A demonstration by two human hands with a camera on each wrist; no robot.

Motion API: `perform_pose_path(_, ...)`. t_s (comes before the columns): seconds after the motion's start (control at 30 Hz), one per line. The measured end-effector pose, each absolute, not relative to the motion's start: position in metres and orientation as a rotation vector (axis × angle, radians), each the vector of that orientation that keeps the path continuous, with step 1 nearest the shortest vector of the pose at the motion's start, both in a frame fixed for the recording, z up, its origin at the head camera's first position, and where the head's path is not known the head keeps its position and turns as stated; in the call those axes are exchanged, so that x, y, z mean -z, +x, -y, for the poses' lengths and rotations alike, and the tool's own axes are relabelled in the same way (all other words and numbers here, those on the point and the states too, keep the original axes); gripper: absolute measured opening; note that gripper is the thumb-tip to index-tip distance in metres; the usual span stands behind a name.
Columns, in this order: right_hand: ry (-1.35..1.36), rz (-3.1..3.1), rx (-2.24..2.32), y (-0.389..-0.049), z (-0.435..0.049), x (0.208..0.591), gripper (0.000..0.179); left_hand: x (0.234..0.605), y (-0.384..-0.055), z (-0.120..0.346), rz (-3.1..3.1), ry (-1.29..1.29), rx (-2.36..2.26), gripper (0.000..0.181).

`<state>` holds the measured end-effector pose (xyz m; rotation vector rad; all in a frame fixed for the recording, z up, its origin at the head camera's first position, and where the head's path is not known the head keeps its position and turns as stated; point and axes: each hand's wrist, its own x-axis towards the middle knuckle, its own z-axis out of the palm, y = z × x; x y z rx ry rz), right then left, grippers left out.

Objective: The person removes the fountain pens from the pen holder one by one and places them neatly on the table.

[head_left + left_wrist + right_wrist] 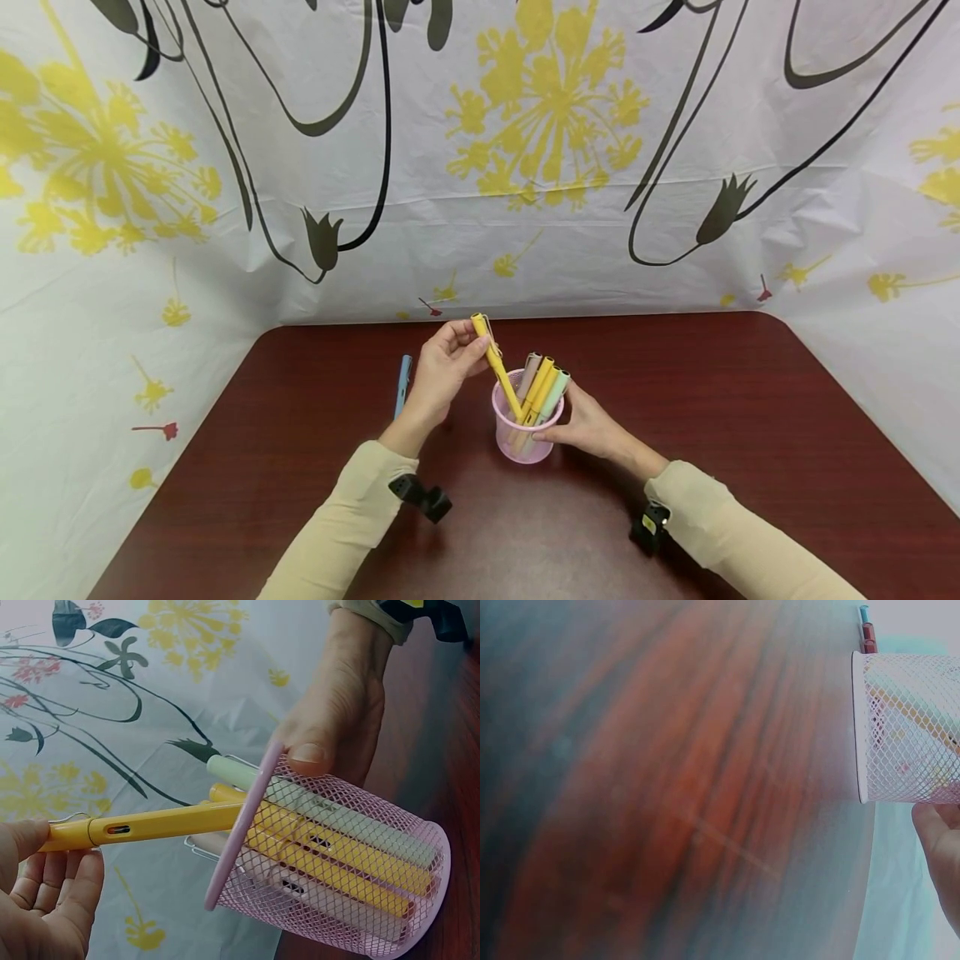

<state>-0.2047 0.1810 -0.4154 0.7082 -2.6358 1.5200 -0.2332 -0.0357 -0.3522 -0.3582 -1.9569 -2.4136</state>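
Note:
My left hand (pixel 442 367) pinches a yellow pen (pixel 496 360) near its capped, clipped end. The pen slants down, its other end inside the rim of a pink mesh pen cup (pixel 504 435). In the left wrist view, the cup holds a mint green pen (pixel 232 771), yellow pens (pixel 352 859) and a greyish pen (pixel 322 900). My right hand (pixel 588 423) grips the cup from the right, its thumb at the rim and the other fingers partly hidden behind. In the right wrist view, the fingers touch the mesh wall.
A blue pen (pixel 402 385) lies on the dark red-brown table (pixel 300 467), left of my left hand and partly behind the wrist. A white cloth (pixel 420 167) with yellow flowers and dark stems hangs behind the table and along its sides.

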Motion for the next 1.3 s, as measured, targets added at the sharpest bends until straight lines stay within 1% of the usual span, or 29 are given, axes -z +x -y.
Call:
perform_pose_path(0.1, 0.701, 2.640, -1.512, -0.203, -0.180, 0.412, 0.079, 0.351, -0.233, 0.039, 1.937, -0.338, 2.443, 0.015)
perform_pose_path(0.3, 0.716, 2.615, -1.541, -0.216, -0.188, 0.437, 0.082, 0.347, -0.232, 0.048, 1.890, -0.319, 2.486, 0.017)
perform_pose_path(0.83, 0.696, 2.633, -1.516, -0.215, -0.187, 0.435, 0.082, 0.355, -0.239, 0.089, 1.913, -0.141, 2.426, 0.015)
perform_pose_path(1.1, 0.738, 2.616, -1.507, -0.202, -0.180, 0.413, 0.080, 0.368, -0.247, 0.107, 1.956, -0.039, 2.393, 0.021)
perform_pose_path(1.3, 0.711, 2.619, -1.505, -0.213, -0.185, 0.432, 0.084, 0.376, -0.254, 0.120, 1.992, 0.049, 2.383, 0.025)
